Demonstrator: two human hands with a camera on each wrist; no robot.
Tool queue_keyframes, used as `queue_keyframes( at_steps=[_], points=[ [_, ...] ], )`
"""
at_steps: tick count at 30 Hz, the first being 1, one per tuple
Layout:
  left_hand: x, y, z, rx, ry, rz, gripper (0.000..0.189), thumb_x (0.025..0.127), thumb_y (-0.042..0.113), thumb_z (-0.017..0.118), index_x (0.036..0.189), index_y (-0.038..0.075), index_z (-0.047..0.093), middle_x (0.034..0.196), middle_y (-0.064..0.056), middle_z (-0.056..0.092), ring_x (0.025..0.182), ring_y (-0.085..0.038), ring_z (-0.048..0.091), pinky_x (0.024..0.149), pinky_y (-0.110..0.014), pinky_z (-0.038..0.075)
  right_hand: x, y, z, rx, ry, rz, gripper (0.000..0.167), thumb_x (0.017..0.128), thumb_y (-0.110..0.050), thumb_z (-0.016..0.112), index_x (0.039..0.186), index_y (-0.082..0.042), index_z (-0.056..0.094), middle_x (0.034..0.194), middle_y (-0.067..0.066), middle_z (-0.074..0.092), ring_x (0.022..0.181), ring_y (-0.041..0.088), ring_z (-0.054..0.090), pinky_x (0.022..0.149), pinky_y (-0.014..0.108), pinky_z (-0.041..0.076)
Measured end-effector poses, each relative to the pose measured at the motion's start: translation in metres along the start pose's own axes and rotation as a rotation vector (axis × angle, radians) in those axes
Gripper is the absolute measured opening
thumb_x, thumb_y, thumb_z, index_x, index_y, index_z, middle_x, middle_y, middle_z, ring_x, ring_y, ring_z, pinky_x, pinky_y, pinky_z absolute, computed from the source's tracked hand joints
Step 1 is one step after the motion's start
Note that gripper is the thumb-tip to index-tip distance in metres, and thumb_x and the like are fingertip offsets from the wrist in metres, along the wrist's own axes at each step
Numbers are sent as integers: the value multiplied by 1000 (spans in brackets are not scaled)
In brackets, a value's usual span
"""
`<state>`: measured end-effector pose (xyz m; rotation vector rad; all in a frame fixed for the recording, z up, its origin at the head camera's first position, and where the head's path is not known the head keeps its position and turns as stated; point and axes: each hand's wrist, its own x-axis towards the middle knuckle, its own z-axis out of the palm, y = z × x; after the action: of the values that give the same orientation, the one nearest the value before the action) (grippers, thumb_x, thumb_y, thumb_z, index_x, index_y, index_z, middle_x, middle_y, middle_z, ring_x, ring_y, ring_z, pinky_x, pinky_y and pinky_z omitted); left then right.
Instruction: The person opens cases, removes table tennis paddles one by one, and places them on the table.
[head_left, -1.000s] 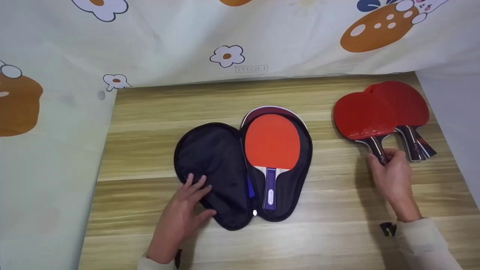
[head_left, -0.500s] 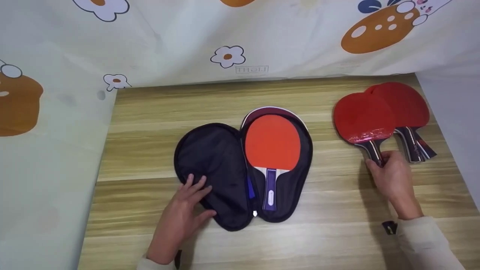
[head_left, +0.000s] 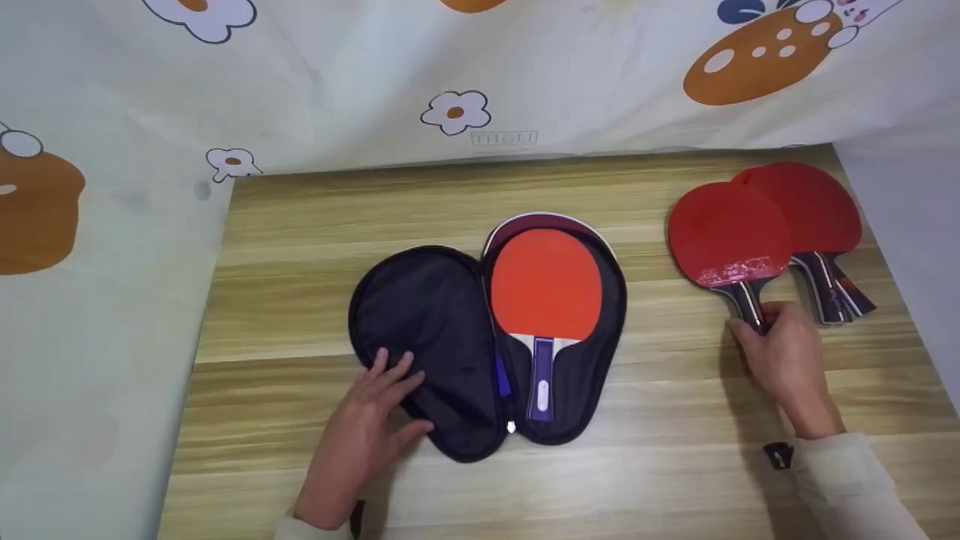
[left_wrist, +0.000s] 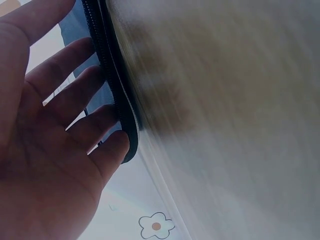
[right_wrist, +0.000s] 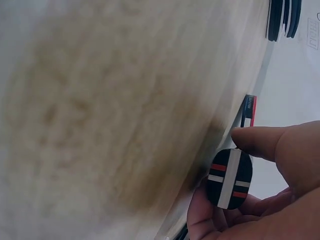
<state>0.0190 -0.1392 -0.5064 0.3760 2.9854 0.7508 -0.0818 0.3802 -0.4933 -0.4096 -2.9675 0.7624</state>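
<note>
My left hand (head_left: 360,424) rests with spread fingers on the black lid of an unzipped paddle case (head_left: 427,322). In the left wrist view its fingertips lie along the zipped edge (left_wrist: 112,85). Inside the case's other half is an orange-faced table tennis paddle (head_left: 546,285) with a purple handle. On the right, my right hand (head_left: 789,367) grips the dark handle of a red table tennis paddle (head_left: 727,232). The striped butt of that handle (right_wrist: 230,178) shows between thumb and fingers in the right wrist view. Its blade overlaps further red paddles (head_left: 821,206) behind it.
A dark red, white-edged rim (head_left: 540,219) peeks out beyond the top of the case. The wood-grain table (head_left: 285,217) meets a printed cloth (head_left: 337,97) at the back and a pale side wall (head_left: 915,247) at the right.
The gripped red paddle's handle has shifted slightly down and left with the right hand, and the glare on its rubber has changed. The left hand and case have stayed put.
</note>
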Motion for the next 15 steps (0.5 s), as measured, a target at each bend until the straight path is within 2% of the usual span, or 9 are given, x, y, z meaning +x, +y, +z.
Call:
queue_keyframes(
  at_steps=[3,5,11,15],
  points=[
    [0,0,0,-7,5,2,61,79,38,86,132,12,69,152,-9,56,148,-40,42,119,-59,38,0,-3,-3,8,-3,3,52,95,-23,69,126,17,54,100,28,61,85,35,59,59,20,41],
    [-1,0,0,-7,5,0,61,79,38,86,132,13,69,152,-9,56,148,-40,42,119,-59,38,0,-7,-5,17,4,4,55,96,-23,67,130,17,52,105,30,61,90,36,58,62,19,40],
    [-1,1,-1,-19,-9,-16,61,80,38,85,133,14,68,153,-7,54,149,-39,40,120,-59,36,-7,-26,-4,75,102,-35,52,97,-19,65,133,15,52,114,32,60,102,40,56,80,36,41],
    [-1,1,-1,-29,-14,-21,60,81,37,85,134,14,68,154,-7,53,150,-39,39,120,-60,36,-18,-44,2,136,167,-99,45,97,-18,66,128,13,55,110,29,61,100,37,56,82,35,40]
  ],
)
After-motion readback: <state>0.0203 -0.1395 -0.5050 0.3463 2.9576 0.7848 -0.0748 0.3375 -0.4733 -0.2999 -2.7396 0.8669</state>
